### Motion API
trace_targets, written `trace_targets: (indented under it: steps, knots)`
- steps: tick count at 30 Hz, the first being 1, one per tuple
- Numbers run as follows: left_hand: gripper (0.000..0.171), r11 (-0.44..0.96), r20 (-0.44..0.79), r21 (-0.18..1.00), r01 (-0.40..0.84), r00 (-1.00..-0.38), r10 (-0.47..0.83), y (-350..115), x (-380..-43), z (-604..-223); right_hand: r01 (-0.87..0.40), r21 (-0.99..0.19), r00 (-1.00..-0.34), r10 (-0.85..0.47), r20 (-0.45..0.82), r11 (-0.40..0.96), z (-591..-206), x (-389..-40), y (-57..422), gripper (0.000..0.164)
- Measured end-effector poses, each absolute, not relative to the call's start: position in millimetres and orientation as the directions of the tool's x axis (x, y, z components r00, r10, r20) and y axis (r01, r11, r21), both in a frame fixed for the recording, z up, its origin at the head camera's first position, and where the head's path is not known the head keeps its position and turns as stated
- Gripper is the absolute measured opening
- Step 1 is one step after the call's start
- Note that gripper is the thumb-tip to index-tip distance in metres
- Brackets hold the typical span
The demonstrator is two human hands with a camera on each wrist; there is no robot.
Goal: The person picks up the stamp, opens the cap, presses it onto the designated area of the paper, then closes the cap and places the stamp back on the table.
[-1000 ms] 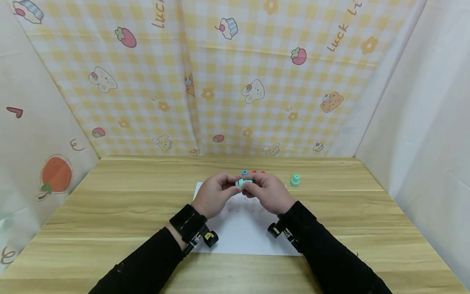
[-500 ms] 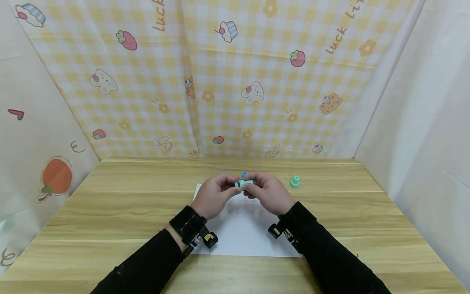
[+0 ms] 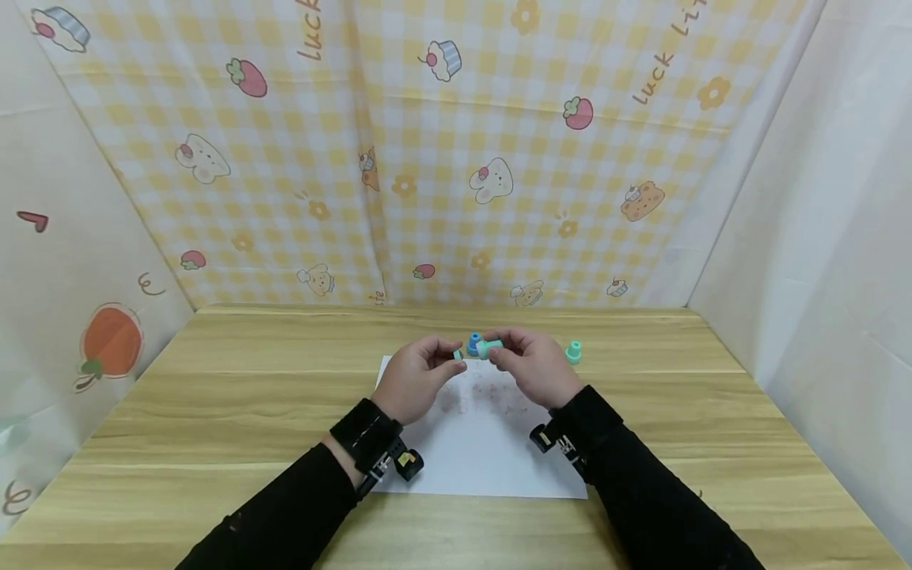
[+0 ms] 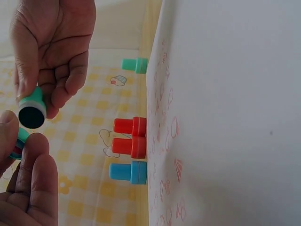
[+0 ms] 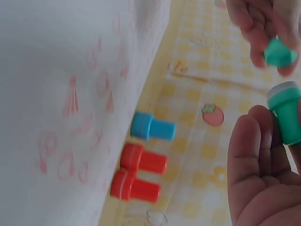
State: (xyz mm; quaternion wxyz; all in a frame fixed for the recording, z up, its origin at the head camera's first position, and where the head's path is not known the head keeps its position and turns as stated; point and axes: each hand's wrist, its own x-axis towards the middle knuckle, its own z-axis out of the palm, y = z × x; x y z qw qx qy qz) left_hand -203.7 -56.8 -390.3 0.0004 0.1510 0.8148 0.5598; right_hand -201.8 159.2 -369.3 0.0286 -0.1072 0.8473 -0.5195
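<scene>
Between thumb and fingertips, my right hand (image 3: 537,370) pinches a small green toy stamp (image 5: 288,115) by its handle. The stamp's dark round face (image 4: 32,117) shows inside a pale ring in the left wrist view. A short distance to its left, my left hand (image 3: 412,384) pinches a green stamp cap (image 5: 280,52), apart from the stamp. Both hands are over the far edge of a white sheet of paper (image 3: 484,455), which bears faint red printed pictures (image 4: 178,169).
Behind the paper stand a blue stamp (image 4: 128,172) and two red stamps (image 4: 129,126), upright and capped. Another green stamp (image 3: 573,353) stands farther right on the wooden table (image 3: 285,348). A checked yellow cloth (image 3: 442,214) hangs at the back.
The stamp and its cap, together in both hands before, are now apart. My right hand has moved slightly right and away with the stamp; the left hand stays nearly still with the cap.
</scene>
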Motion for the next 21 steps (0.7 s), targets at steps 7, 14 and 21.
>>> trace_targets:
  steps: [7,14,21]
  knots:
    - [0.022,0.349,0.163,0.906,0.237,-0.960,0.228,-55.6,-203.0,-389.7,-0.151,-0.784,-0.986,-0.151,0.074,0.602,-360.8,-204.7,174.5,0.030]
    - [0.021,0.356,0.163,0.905,0.235,-0.962,0.221,-55.4,-202.9,-390.3,-0.150,-0.711,-0.988,-0.120,0.093,0.687,-356.3,-210.0,188.8,0.025]
    - [0.019,0.346,0.155,0.910,0.228,-0.962,0.225,-56.0,-202.6,-391.9,-0.137,-0.628,-0.990,-0.121,0.069,0.766,-359.3,-215.4,194.4,0.021]
